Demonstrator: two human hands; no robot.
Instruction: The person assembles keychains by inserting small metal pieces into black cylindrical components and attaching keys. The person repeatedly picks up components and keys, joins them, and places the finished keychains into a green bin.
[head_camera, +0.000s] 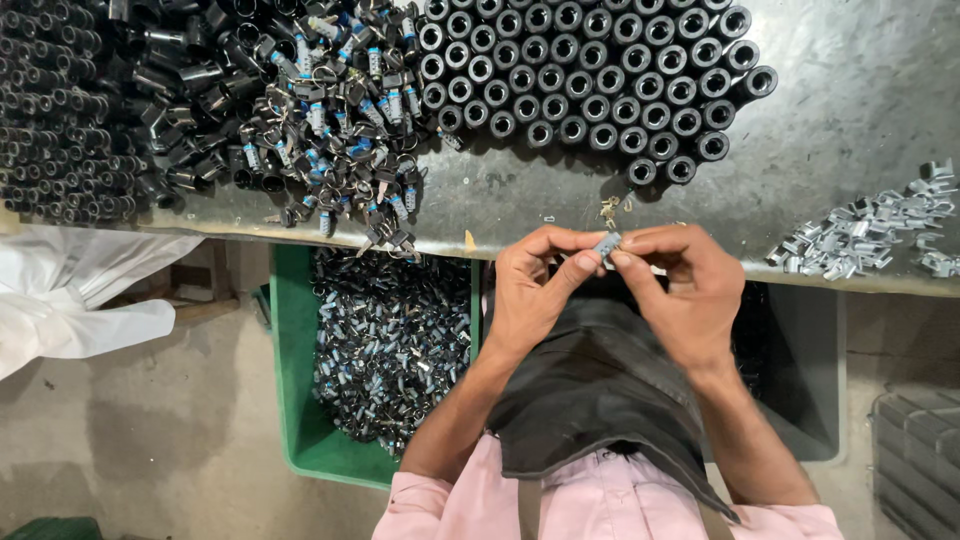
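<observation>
Both hands pinch one small silver-grey metal part (606, 244) at the front edge of the bench (850, 100). Left hand (535, 290): thumb and forefinger closed on the part's left end. Right hand (685, 295): fingertips closed on its right end. Part is held in the air, just clear of the bench edge, over a dark cloth (600, 390) that lies across the lap. Its exact shape is too small to tell.

On the bench, directly beyond the hands, a small brass-coloured bit (608, 208) lies loose. Behind it, black cylinders (590, 75) stand upright in close rows, open ends up. To their left, a heap of small lock parts (350, 120) with blue bands and key rings, mixed and unsorted. Further left, a pile of black tubes (90, 110), lying on their sides. At the right end of the bench, well apart from the hands, a small heap of bent silver clips (870, 230).

Below the bench, left of the left forearm, a green crate (295, 380) holds many parts like those in the heap above. White plastic sheet (70, 290) lies at far left. Grey bin (800, 370) stands under the bench at right. Pink sleeves (430, 505) show at the bottom of view.
</observation>
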